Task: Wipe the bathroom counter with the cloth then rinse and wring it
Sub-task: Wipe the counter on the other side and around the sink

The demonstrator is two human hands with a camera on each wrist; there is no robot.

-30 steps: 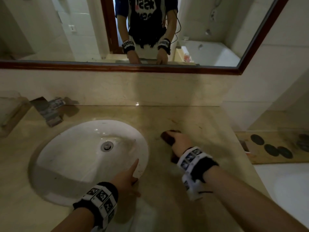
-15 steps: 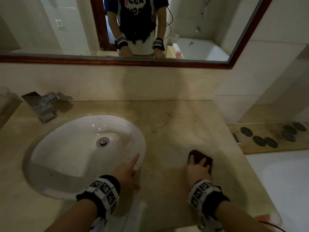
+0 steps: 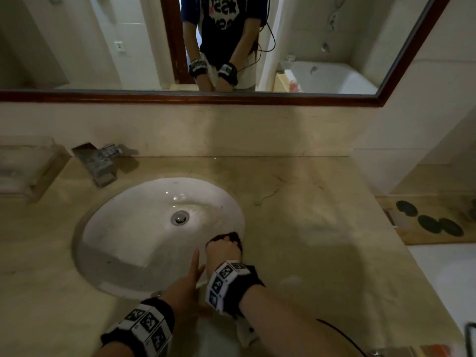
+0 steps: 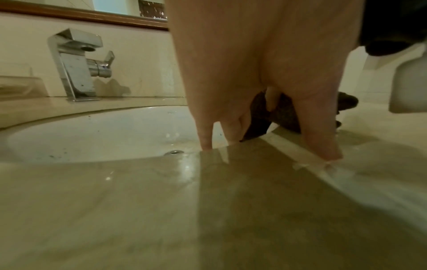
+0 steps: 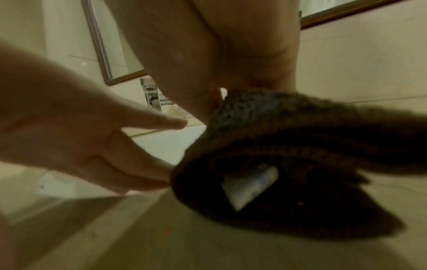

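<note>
- The dark cloth (image 3: 228,239) sits on the counter (image 3: 309,228) at the sink (image 3: 128,240) rim, mostly hidden beneath our right hand (image 3: 222,252), which grips it
- A white tag (image 5: 250,184) shows, its print blurred
- Our left hand (image 3: 186,282) lies flat, fingers straight, on the rim
</note>
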